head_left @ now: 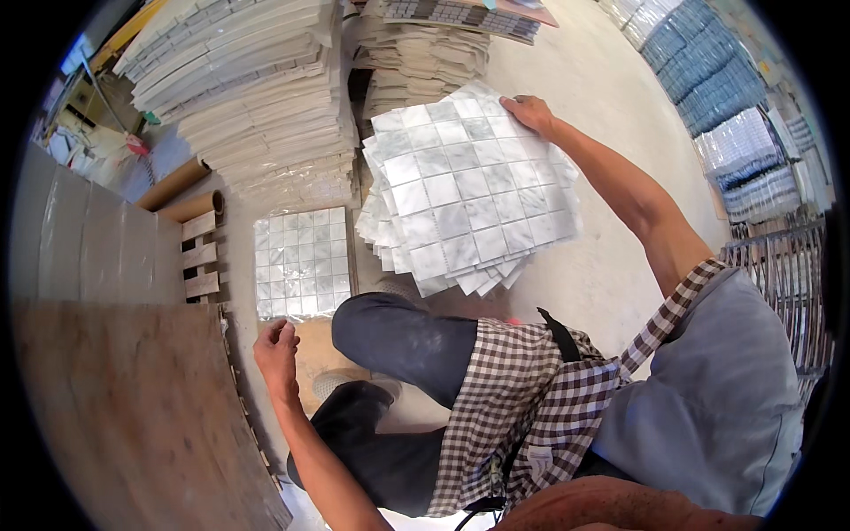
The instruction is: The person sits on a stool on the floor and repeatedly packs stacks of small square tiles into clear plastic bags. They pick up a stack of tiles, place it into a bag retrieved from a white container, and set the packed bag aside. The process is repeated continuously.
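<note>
My left hand [276, 350] hangs loosely curled, holding nothing, just below the single tile sheet [301, 263] on the floor [611, 97]. To its right, the fingers [518, 106] of my right hand [531, 113] pinch the stack of tile sheets [465, 190] at its top edge.

The right hand [529, 112] grips the far edge of a fanned stack of marble mosaic sheets [465, 190]. At eight o'clock of it, the left hand [277, 347] hovers loosely curled, just below a plastic-wrapped mosaic sheet [301, 263].
</note>
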The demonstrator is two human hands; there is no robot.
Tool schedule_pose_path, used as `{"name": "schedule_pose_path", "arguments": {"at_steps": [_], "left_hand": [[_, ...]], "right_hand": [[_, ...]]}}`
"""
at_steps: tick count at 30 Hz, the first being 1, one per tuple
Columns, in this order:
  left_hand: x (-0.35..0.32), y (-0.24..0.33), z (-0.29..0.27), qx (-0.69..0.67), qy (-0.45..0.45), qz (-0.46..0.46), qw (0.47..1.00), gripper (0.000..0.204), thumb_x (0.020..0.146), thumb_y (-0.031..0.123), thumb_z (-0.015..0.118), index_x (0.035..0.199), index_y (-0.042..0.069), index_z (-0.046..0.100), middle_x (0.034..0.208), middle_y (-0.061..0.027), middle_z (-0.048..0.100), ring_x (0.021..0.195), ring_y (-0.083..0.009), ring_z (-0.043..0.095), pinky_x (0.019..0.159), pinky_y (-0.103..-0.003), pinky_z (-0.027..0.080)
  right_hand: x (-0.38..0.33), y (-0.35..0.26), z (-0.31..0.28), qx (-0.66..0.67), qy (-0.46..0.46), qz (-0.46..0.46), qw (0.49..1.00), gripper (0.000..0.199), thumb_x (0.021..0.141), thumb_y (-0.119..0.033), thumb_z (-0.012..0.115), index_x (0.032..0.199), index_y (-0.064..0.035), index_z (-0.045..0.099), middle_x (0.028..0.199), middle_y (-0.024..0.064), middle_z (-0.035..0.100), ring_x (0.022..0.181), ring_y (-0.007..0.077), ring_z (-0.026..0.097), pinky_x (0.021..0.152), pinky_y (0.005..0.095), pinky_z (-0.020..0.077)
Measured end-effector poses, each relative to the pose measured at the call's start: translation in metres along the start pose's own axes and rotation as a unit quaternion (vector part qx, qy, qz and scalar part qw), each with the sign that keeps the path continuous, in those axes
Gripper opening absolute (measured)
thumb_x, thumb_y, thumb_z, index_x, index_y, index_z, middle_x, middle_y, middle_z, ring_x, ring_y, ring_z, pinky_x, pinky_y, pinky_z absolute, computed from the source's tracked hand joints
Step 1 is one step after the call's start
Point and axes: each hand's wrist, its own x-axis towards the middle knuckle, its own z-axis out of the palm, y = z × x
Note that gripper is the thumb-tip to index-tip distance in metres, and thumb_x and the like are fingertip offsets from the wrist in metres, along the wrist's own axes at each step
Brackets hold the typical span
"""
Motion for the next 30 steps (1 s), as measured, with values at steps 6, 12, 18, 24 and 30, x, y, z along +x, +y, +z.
{"name": "schedule_pose_path", "arguments": {"at_steps": [6, 12, 18, 24, 30], "left_hand": [[0.004, 0.001, 0.01, 0.112, 0.0, 0.054, 0.992, 0.032, 0.088, 0.018, 0.064, 0.112, -0.004, 0.068, 0.093, -0.0138, 0.07, 0.08, -0.019, 0.066, 0.072, -0.031, 0.052], [0.006, -0.006, 0.006, 0.182, -0.001, 0.109, 0.977, 0.033, 0.087, 0.02, 0.066, 0.11, -0.003, 0.068, 0.101, -0.019, 0.072, 0.091, -0.0276, 0.069, 0.081, -0.037, 0.053], [0.001, 0.002, 0.015, 0.171, -0.029, 0.158, 0.972, 0.033, 0.088, 0.018, 0.065, 0.112, -0.004, 0.068, 0.103, -0.0198, 0.072, 0.094, -0.029, 0.07, 0.085, -0.038, 0.053], [-0.023, 0.024, 0.018, 0.103, -0.014, 0.207, 0.973, 0.03, 0.089, 0.016, 0.063, 0.111, -0.004, 0.068, 0.101, -0.0201, 0.072, 0.09, -0.0274, 0.07, 0.084, -0.035, 0.053], [-0.048, 0.059, 0.056, -0.01, -0.042, 0.28, 0.959, 0.038, 0.088, 0.009, 0.067, 0.124, -0.002, 0.061, 0.11, -0.0187, 0.07, 0.099, -0.0221, 0.069, 0.089, -0.032, 0.053]], "right_hand": [[-0.011, 0.014, -0.029, 0.187, 0.027, -0.054, 0.98, 0.054, 0.084, -0.038, 0.07, 0.121, 0.0013, 0.065, 0.118, 0.0154, 0.067, 0.101, 0.0246, 0.067, 0.087, 0.0359, 0.0531], [-0.044, -0.007, -0.08, 0.38, -0.126, -0.078, 0.913, 0.052, 0.085, -0.023, 0.076, 0.126, 0.0037, 0.057, 0.114, 0.0115, 0.067, 0.1, 0.0177, 0.065, 0.088, 0.0317, 0.0519], [-0.074, -0.029, -0.107, 0.44, -0.22, -0.099, 0.865, 0.047, 0.09, -0.022, 0.071, 0.125, 0.0063, 0.058, 0.123, 0.0128, 0.064, 0.109, 0.018, 0.062, 0.094, 0.0319, 0.0493], [-0.129, -0.046, -0.149, 0.345, -0.114, -0.194, 0.911, 0.039, 0.088, -0.025, 0.072, 0.111, 0.0055, 0.068, 0.103, 0.0094, 0.071, 0.093, 0.0158, 0.067, 0.088, 0.0309, 0.052], [-0.254, -0.143, -0.225, 0.27, -0.094, -0.336, 0.897, 0.041, 0.084, -0.028, 0.072, 0.113, 0.0019, 0.069, 0.103, 0.012, 0.072, 0.092, 0.0195, 0.069, 0.086, 0.0336, 0.0528]]}}
